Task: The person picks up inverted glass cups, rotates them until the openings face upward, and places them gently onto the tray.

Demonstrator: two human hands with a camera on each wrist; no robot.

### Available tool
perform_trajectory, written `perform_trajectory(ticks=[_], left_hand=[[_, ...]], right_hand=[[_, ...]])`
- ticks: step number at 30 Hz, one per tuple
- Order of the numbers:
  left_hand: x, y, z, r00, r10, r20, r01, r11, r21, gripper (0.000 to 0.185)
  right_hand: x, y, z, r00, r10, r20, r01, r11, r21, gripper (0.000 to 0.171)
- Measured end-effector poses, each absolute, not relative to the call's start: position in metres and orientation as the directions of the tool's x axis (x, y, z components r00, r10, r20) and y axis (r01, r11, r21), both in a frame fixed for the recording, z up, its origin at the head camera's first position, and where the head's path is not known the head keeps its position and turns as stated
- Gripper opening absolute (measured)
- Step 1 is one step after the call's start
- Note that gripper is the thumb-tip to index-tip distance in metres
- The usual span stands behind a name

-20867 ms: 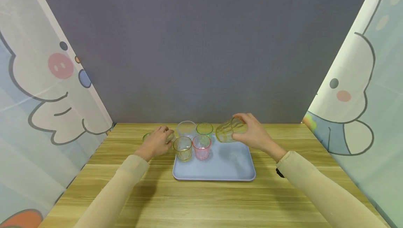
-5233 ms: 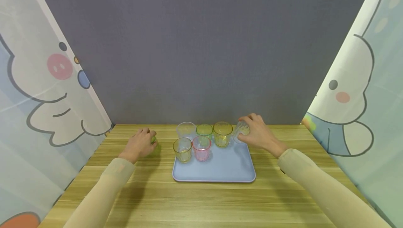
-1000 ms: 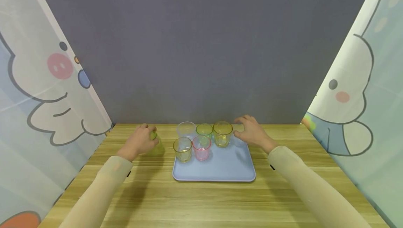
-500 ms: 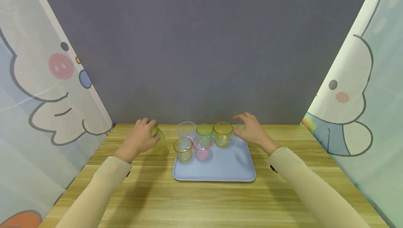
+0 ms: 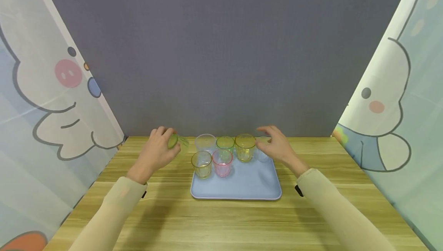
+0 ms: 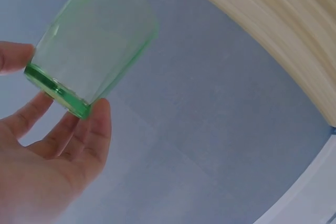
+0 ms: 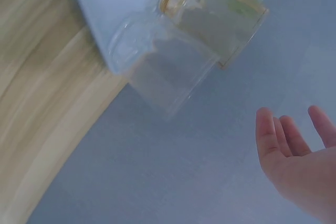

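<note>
My left hand (image 5: 156, 149) pinches a green drinking glass (image 6: 97, 35) by its thick base. The glass is tilted, its open end pointing up and away from the palm in the left wrist view; in the head view it is left of the blue tray (image 5: 242, 185), above the table. My right hand (image 5: 278, 147) has its fingers spread and holds nothing. It hovers by a clear glass (image 5: 263, 155) at the tray's back right corner, and the right wrist view has this glass (image 7: 173, 72) apart from the fingers.
Beside the clear glass, the back row has a large yellow glass (image 5: 245, 151), a green-rimmed glass (image 5: 225, 143) and another clear glass (image 5: 205, 142). In front stand an amber-rimmed glass (image 5: 202, 166) and a pink glass (image 5: 222, 164). A grey panel (image 5: 221, 58) rises behind the wooden table (image 5: 221, 224).
Since the oldest frame, the yellow glass and then a clear glass came to stand on the tray, and the right hand let go. Lately the left hand has lifted and tilted the green glass rightward.
</note>
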State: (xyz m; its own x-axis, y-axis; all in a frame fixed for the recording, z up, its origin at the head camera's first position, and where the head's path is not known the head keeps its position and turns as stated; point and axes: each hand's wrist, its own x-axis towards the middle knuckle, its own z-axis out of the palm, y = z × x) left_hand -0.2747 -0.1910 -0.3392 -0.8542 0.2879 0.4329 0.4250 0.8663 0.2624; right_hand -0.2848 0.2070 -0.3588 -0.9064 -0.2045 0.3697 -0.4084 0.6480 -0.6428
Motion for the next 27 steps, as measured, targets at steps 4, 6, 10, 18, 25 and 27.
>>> perform_trajectory(ticks=[4,6,10,18,25,27], left_hand=[[-0.272,-0.186,-0.341,-0.828,0.270,0.492,0.447,0.847,0.288,0.037],[-0.271,-0.183,-0.341,-0.811,0.266,0.521,0.462,0.837,0.293,0.037],[-0.268,-0.178,-0.340,-0.770,0.267,0.579,0.503,0.812,0.295,0.035],[-0.263,-0.171,-0.343,-0.706,0.256,0.661,0.568,0.762,0.312,0.035],[-0.259,-0.165,-0.350,-0.737,0.200,0.646,0.574,0.690,0.441,0.036],[-0.259,-0.163,-0.352,-0.752,0.183,0.633,0.573,0.657,0.490,0.037]], right_hand=[[-0.282,0.205,-0.361,-0.906,-0.197,0.374,-0.412,0.604,-0.682,0.050],[-0.281,0.204,-0.362,-0.908,-0.193,0.371,-0.411,0.585,-0.700,0.050],[-0.278,0.201,-0.363,-0.916,-0.182,0.358,-0.397,0.546,-0.738,0.052],[-0.271,0.196,-0.373,-0.924,-0.157,0.350,-0.380,0.490,-0.784,0.051],[-0.267,0.192,-0.379,-0.911,-0.164,0.378,-0.411,0.420,-0.809,0.050],[-0.266,0.191,-0.380,-0.905,-0.165,0.392,-0.425,0.406,-0.809,0.049]])
